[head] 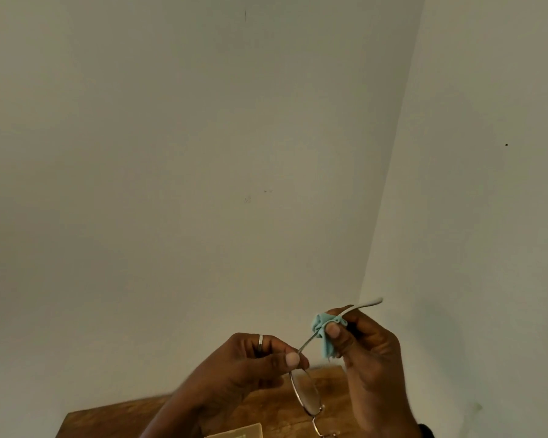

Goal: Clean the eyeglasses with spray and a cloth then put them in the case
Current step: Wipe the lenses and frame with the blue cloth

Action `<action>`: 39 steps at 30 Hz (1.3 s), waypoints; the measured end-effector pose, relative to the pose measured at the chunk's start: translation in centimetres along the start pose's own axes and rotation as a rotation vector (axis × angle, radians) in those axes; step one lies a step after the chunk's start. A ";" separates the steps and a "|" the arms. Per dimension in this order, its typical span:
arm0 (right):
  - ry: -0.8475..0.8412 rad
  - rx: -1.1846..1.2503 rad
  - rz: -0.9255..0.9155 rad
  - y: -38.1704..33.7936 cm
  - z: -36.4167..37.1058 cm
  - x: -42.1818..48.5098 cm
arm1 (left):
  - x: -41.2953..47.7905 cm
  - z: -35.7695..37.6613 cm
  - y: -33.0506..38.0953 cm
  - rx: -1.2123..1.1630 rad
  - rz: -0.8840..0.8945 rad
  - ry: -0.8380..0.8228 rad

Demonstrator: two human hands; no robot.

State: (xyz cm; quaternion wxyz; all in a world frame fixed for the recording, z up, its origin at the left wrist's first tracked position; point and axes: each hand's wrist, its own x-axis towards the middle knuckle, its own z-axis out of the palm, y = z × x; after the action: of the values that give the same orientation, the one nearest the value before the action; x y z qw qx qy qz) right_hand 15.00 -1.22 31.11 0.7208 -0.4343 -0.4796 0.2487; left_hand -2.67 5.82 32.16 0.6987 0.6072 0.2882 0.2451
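Observation:
Thin metal-framed eyeglasses hang in the air above a wooden table. My left hand, with a ring on one finger, pinches the frame at the hinge of one lens. One temple arm runs up and to the right, its pale tip sticking out past my right hand. That hand pinches a small light-blue cloth around the temple arm between thumb and fingers. No spray bottle is in view.
Pale walls fill most of the view, meeting in a corner at the right. The corner of a flat beige object lies on the table at the bottom edge; I cannot tell what it is.

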 end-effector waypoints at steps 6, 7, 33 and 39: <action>0.023 0.219 0.066 -0.3 -0.8 0.7 | 0.2 -0.2 -0.3 0.009 0.041 0.014; 0.030 0.307 0.078 -0.3 -1.1 1.0 | 0.2 -0.3 -0.4 0.001 0.045 0.019; -0.213 -0.062 0.020 0.3 1.3 -1.1 | -0.9 -1.2 -0.6 -0.174 0.010 -0.054; -0.010 0.216 0.025 -0.5 0.4 0.1 | -1.2 -0.8 -0.6 -0.162 0.000 -0.034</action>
State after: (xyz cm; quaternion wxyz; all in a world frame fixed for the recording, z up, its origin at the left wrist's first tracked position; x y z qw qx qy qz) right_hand 14.62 -1.21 31.69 0.7580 -0.3587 -0.4480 0.3100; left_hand -4.08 5.48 31.57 0.7504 0.5527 0.2554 0.2573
